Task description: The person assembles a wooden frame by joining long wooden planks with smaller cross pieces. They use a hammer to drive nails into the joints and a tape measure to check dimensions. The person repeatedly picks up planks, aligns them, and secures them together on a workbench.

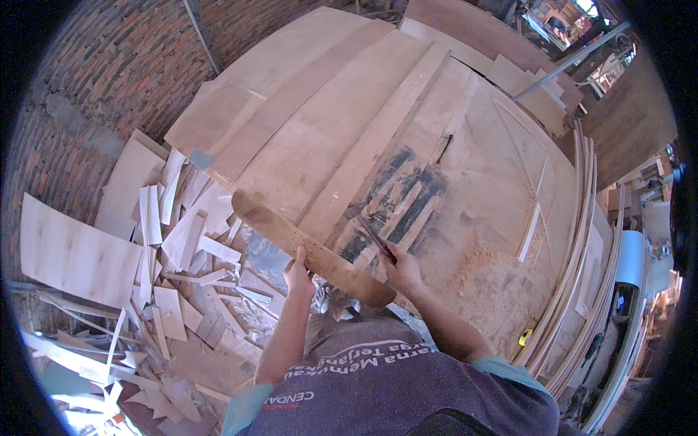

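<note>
My left hand (297, 275) grips the lower edge of a long brown wooden board (331, 267) with rounded ends, its thumb on the face. The board slants in front of my body, from upper left to lower right, and small dark dots show near its middle. In my right hand (401, 269), closed round the handle, is what looks like a hammer (373, 235). Its head end points up and left, just beyond the board and over the worktop. Behind it lies a black-stained patch (402, 200) crossed by pale wooden strips.
Large plywood sheets (320, 109) cover the worktop. A thin dark tool (445, 148) lies beyond the stain, sawdust (472, 263) to the right. Offcuts (190, 240) heap at left below a brick wall (116, 80). Long bent strips (574, 254) and a yellow tape measure (525, 337) lie right.
</note>
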`<state>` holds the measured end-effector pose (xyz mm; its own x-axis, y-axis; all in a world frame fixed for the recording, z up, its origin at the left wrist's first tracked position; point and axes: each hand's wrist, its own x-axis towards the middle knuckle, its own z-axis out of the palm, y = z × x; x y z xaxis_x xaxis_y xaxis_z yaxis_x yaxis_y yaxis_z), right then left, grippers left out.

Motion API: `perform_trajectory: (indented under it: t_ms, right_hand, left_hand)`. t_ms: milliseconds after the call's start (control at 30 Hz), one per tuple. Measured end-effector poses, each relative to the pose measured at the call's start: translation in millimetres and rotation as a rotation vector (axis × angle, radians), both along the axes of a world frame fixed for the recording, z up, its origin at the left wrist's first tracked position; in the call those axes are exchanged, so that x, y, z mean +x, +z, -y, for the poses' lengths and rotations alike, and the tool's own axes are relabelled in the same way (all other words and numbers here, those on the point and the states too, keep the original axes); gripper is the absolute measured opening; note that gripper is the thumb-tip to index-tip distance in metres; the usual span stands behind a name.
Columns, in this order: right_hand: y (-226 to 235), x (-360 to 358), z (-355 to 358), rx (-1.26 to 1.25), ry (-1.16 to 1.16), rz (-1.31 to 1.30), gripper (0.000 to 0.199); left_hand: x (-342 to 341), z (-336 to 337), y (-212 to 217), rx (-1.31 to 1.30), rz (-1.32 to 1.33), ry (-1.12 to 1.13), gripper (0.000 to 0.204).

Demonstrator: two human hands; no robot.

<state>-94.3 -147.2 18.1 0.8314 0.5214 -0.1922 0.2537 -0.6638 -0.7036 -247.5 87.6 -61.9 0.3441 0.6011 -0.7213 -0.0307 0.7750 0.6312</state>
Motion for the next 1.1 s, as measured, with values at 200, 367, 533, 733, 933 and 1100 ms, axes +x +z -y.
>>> perform_trajectory:
  t_ms: [200,367,533,733,933,1100]
  right_hand:
    - [3.2,55.2,4.7,0.05,-0.215,0.002,0.045]
    - [10.3,110.8,-24.3,0.044,-0.337,0.137,0.05]
    - [2.7,160.4,-66.6,-0.069,-0.425,0.148,0.046]
    - [2.6,199.2,-125.6,-0.123,-0.438,0.128,0.045]
    - [-27.1,247.0,-158.3,-0.146,-0.4,0.259,0.049]
    - [-28.8,256.2,-171.3,-0.178,-0.378,0.25,0.051]
  left_hand:
    - [-64.3,-56.2,-0.7,0.036,0.0,0.124,0.042]
    - [-202.7,-107.1,-7.6,0.0,0.116,0.116,0.046]
    - [-319.1,-94.1,7.0,0.051,-0.082,0.213,0.047]
    - [-407.2,-57.1,16.8,-0.105,-0.228,0.249,0.046]
    - [-412.9,-51.6,15.2,-0.161,-0.222,0.301,0.045]
    - [-419.5,-48.4,20.8,-0.118,-0.222,0.257,0.044]
